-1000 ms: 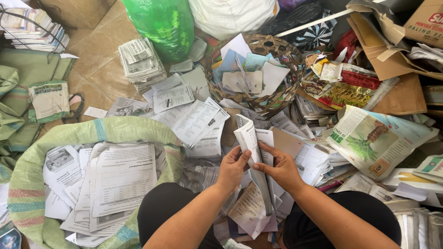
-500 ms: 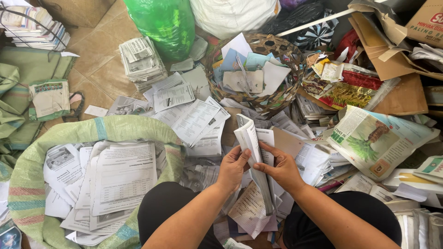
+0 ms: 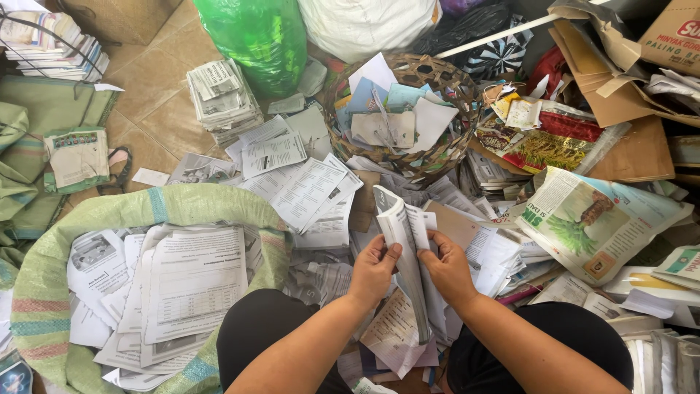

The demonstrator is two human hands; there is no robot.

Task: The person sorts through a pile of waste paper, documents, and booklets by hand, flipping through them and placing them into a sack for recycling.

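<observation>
Both hands hold a thick sheaf of printed white pages (image 3: 405, 241), stood on edge above my lap. My left hand (image 3: 373, 271) grips its left side, thumb up against the pages. My right hand (image 3: 446, 268) pinches the right side, fingers parting the sheets. Loose papers lie under the sheaf between my knees. An open green woven sack (image 3: 80, 219) at my left knee is full of flat printed sheets (image 3: 191, 281).
A woven basket (image 3: 343, 80) of paper scraps stands ahead. A newspaper stack (image 3: 222, 98), green plastic bag (image 3: 259, 36) and white sack (image 3: 368, 22) sit behind. Cardboard pieces (image 3: 627, 95) and a colour magazine (image 3: 598, 219) lie right. Bundled books (image 3: 47, 44) rest far left.
Hardly anything differs: both hands stay on the sheaf, with only a slight shift of the fingers along its edges.
</observation>
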